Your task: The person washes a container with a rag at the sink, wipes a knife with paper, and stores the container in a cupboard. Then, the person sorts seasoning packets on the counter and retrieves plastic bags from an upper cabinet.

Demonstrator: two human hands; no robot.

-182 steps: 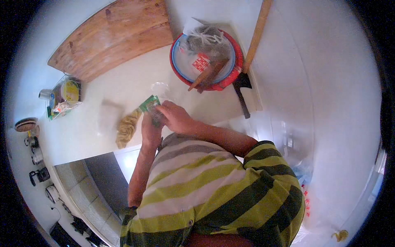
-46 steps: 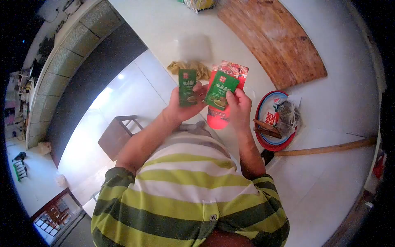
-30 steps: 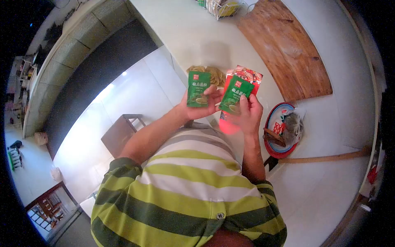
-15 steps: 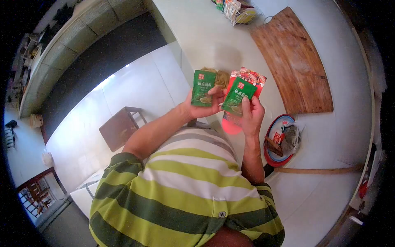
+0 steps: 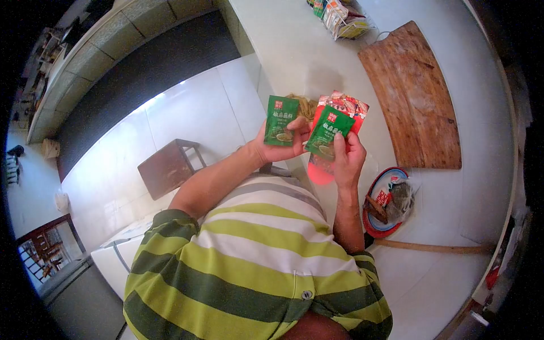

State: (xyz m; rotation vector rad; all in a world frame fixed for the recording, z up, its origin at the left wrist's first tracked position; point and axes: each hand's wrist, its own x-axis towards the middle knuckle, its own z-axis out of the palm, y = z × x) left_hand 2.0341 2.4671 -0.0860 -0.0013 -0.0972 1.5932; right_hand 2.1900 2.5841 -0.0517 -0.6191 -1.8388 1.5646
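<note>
A green sachet with white print lies across the fingers of my left hand, held under the thumb. My right hand pinches a second green sachet together with a red patterned packet behind it. The two green sachets are side by side, faces up. Just behind the sachets, a crumpled tan cloth rests on the white counter and is partly covered by them.
A wooden board stands at the right, near a wire basket of packets. Below it is a red-rimmed basin with a plastic bag and brown pieces, beside a long wooden stick. A brown stool is on the floor at left.
Earlier, both hands were close together over the counter around a green packet; now they are apart, with sachets spread. Over the last second the view has turned, while the grips look the same.
</note>
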